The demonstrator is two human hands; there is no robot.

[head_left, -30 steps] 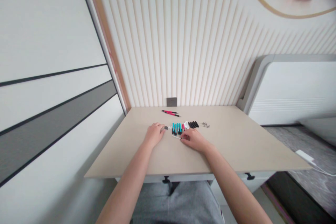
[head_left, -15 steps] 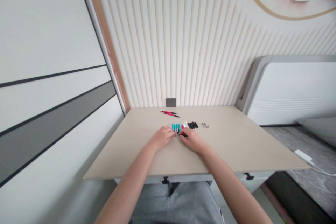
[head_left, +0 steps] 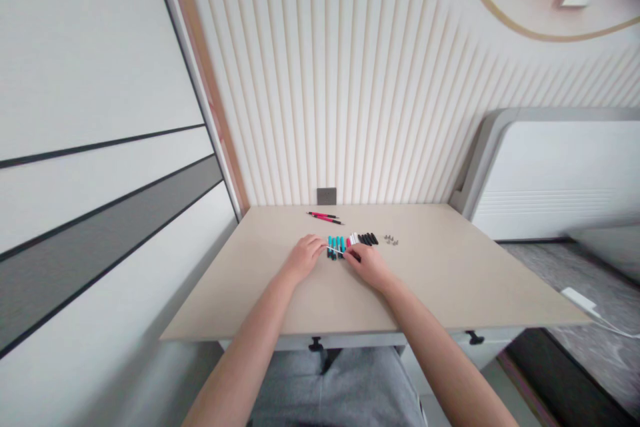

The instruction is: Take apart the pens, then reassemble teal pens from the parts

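surface: pale beige tabletop (head_left: 440,273), far edge against a ribbed cream wall panel (head_left: 350,80) with a dark wall socket (head_left: 326,196)
room: grey floor (head_left: 560,267) beyond the right edge, a white cable (head_left: 580,300) lying on it
things: thin white rod (head_left: 336,249) between the hands, just before a row of teal, red, white and black pen parts (head_left: 353,239) mid-tabletop; two red pens (head_left: 325,217) nearer the far edge; small grey screws (head_left: 391,239) to the right
left hand (head_left: 303,257): fingers curled, beside the rod's left end; any grip is unclear
right hand (head_left: 367,267): fingers closed on the rod's right end
hidden: the rod's right end sits behind the right fingers; the row is too small to count

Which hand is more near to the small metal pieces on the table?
Right. The right hand is close, below and left of the small metal pieces. The left hand is farther left, on the other side of the teal markers.
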